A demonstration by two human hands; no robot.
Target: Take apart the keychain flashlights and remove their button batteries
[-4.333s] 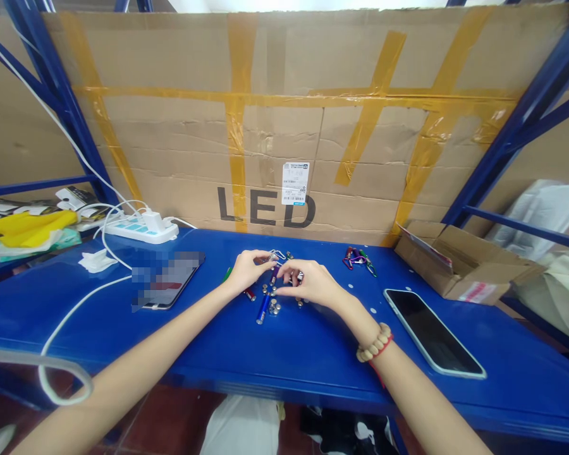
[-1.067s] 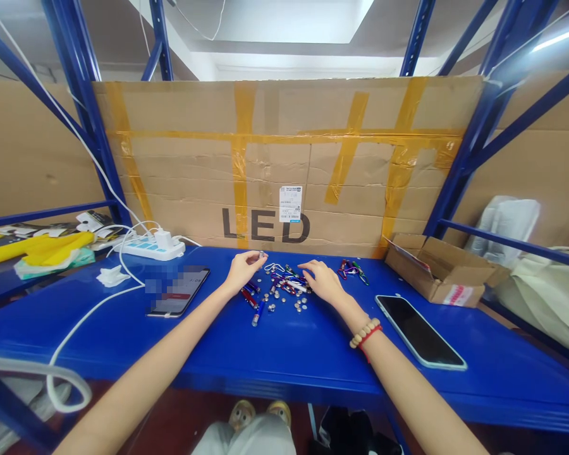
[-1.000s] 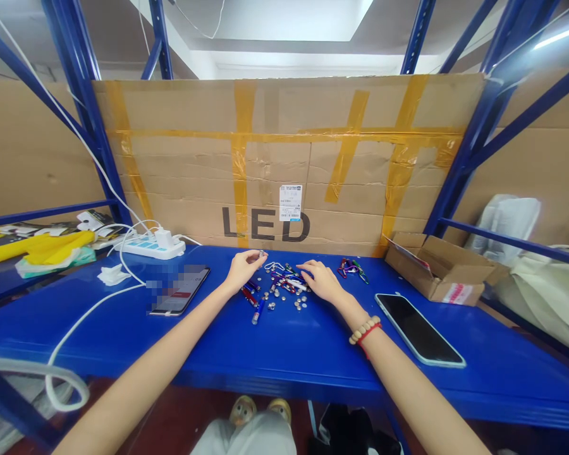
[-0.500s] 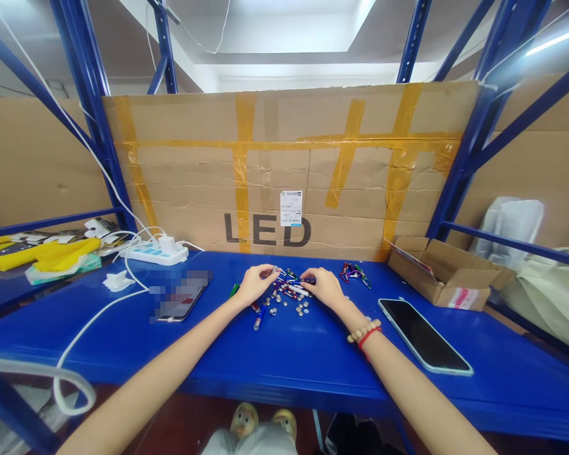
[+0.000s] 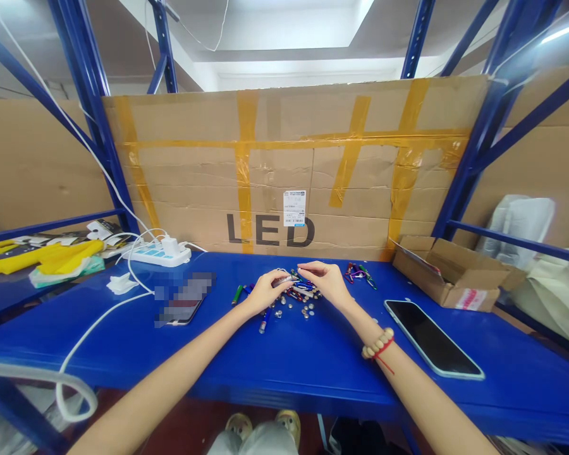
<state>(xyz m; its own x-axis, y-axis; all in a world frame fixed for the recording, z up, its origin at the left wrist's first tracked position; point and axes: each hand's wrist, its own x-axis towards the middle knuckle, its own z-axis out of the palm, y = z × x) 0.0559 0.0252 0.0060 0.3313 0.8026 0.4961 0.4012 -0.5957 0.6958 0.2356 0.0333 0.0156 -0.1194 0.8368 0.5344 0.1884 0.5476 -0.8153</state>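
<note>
On my feed, a small, shiny silvery cylinder lies just below the centre of the frame, partly covered by the left hand, which pinches it between thumb and curled fingers. Right of it I have the right hand, fingers bent and loosely arched; I can't tell whether its fingertips grip anything. Below and between them are scattered small round silver metal discs and a slim blue metal tube, on a glossy blue tabletop.
</note>
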